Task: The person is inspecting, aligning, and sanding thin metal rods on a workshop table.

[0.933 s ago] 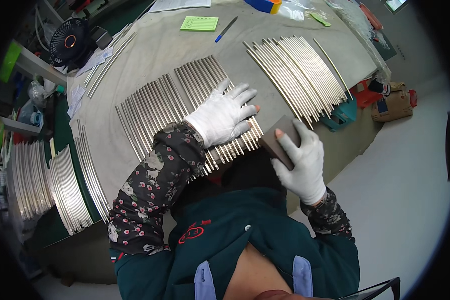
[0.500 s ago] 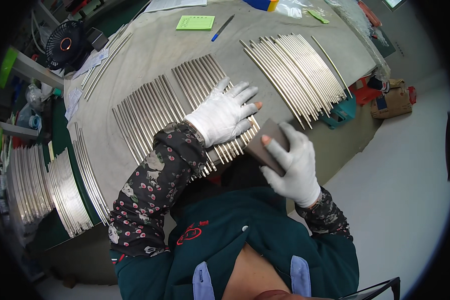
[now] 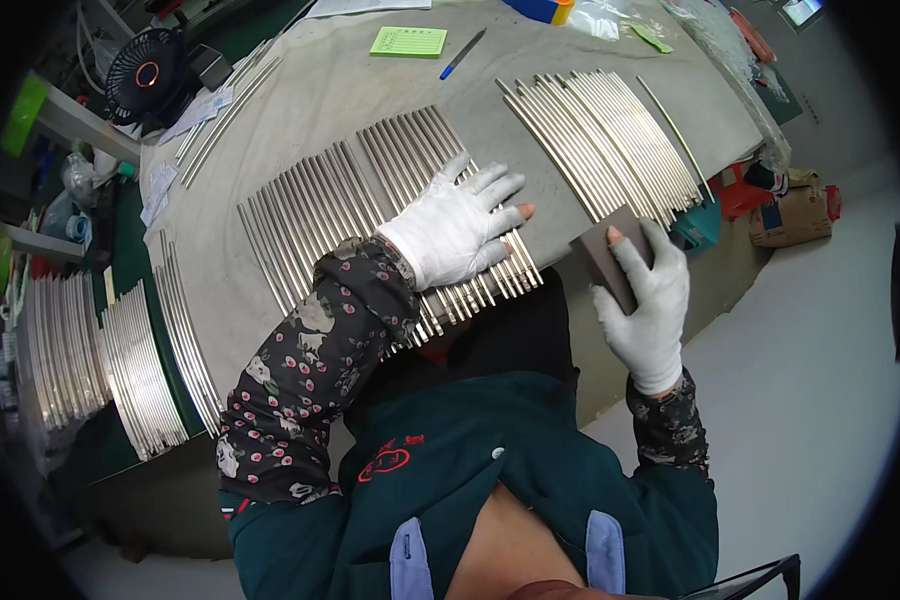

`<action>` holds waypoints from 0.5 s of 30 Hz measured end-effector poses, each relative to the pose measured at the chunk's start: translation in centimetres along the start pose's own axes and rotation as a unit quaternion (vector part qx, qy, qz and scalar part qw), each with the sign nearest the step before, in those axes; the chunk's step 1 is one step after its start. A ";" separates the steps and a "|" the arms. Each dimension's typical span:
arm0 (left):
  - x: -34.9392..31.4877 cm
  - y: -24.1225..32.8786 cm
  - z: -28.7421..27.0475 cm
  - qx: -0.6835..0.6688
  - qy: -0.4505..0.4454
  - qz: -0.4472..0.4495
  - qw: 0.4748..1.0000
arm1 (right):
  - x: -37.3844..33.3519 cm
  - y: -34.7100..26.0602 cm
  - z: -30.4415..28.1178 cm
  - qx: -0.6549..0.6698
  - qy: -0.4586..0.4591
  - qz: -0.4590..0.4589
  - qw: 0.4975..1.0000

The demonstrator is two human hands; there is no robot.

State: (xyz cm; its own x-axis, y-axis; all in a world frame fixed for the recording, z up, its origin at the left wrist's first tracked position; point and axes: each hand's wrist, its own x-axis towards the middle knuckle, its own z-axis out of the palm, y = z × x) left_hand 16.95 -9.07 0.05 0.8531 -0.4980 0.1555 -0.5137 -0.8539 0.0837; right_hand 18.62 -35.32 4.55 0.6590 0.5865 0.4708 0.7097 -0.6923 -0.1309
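My left hand (image 3: 457, 225), in a white glove with some fingertips bare, lies palm down with fingers spread across a row of thin metal rods (image 3: 315, 210) side by side on the table. In my right hand (image 3: 655, 312), gloved the same way, is a brown-grey sanding block (image 3: 604, 262), gripped between thumb and fingers. It is off the table's near edge, to the right of the row's near ends and apart from them. Farther right lies a second, shinier group of rods (image 3: 610, 145), with one rod (image 3: 675, 135) set a little aside.
A green notepad (image 3: 408, 41) and a blue-tipped pen (image 3: 462, 55) lie at the back. At the left are a black fan (image 3: 145, 75) and loose rods (image 3: 232, 120); more rods (image 3: 145, 375) are stacked lower left. A teal box (image 3: 697, 228) stands by the right edge.
My right hand has moved to the right with the sanding block, away from the near ends of the rods. My left hand stays flat on the row.
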 end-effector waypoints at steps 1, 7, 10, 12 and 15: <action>-0.3 -0.1 0.1 0.001 -0.002 -0.004 1.000 | -0.2 -0.3 0.1 0.050 -0.021 -0.011 0.998; -3.4 -0.5 -1.7 -0.002 -0.035 0.005 0.999 | -1.3 -0.3 0.9 0.067 -0.002 -0.015 0.998; -6.0 -1.6 -3.6 0.012 -0.012 -0.036 0.999 | -1.8 -0.4 0.9 0.062 -0.016 -0.019 0.998; -8.2 -2.5 -3.8 0.007 0.000 -0.069 0.998 | -2.0 -0.8 1.3 0.075 -0.026 -0.024 0.997; -9.8 -2.1 -2.7 0.064 -0.054 -0.093 0.992 | -1.5 -3.2 1.2 0.085 -0.057 -0.060 0.993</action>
State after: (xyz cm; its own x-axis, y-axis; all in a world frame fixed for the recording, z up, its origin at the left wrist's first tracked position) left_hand 9.42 -2.04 1.01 0.9405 -0.3372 0.0417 -0.3363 -0.9414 -0.0266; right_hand 15.61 -33.48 3.19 0.5846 0.7112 0.3905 0.8100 -0.5392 -0.2307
